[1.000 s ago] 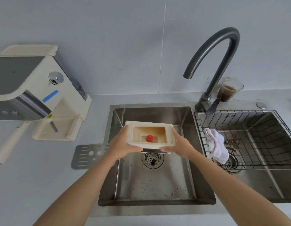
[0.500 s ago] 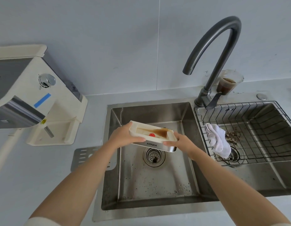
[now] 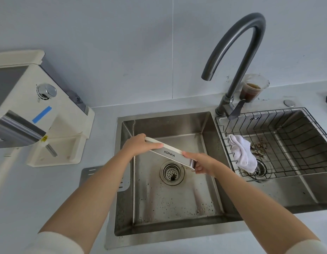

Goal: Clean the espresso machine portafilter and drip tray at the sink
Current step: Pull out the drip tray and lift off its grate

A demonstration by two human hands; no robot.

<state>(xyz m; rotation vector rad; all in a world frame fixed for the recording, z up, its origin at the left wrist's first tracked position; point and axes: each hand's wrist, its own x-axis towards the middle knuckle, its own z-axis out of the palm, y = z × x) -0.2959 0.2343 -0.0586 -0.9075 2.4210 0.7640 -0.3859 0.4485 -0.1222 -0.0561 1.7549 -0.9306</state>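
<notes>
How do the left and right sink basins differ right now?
The left basin is bare apart from dark specks on its floor, with its drain strainer in full view; the right basin holds a black wire rack with a white cloth draped over its near edge, partly hiding the drain. The drip tray is held tilted over the left basin only. Both are stainless steel.

Espresso machine (image 3: 40, 114) left of sink (image 3: 170, 180), faucet (image 3: 234, 57) behind.

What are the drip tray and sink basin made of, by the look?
Drip tray: cream body looks like matte plastic, with a brushed-metal front strip printed KONKA, judging by its sheen. Sink basin: likely stainless steel, brushed grey with soft reflections and dark specks on the floor.
</notes>
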